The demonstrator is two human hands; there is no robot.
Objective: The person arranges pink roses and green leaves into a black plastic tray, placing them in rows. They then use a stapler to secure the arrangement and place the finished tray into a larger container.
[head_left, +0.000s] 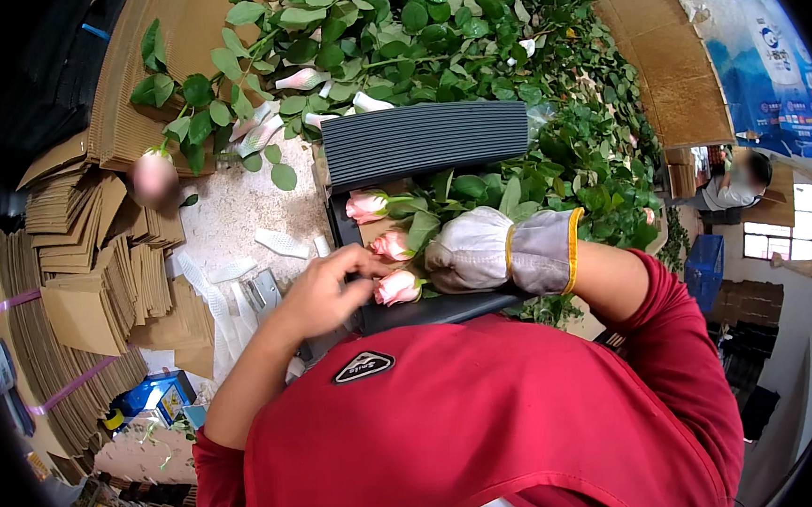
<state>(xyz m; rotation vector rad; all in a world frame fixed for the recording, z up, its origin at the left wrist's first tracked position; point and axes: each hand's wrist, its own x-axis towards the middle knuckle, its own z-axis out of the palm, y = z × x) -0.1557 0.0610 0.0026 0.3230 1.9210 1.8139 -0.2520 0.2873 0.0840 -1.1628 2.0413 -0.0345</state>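
Three pink roses lie in a column in a dark tray with a ridged grey wall [426,139]: a top rose [365,206], a middle rose [390,246] and a lower rose [397,288]. My bare left hand [329,292] comes in from the left, its fingers curled against the lower rose head, by the middle one. To the right of the blooms, my right hand [472,252], in a pale work glove with yellow trim, is closed over the rose stems and leaves. The glove hides its fingertips and most of the stems.
A big heap of leafy roses [466,33] covers the far side. White netting sleeves [281,242] lie on the worktop left of the tray. Stacked cardboard sheets [80,305] stand at the left, near a sleeved rose [155,180]. Another person [738,183] is far right.
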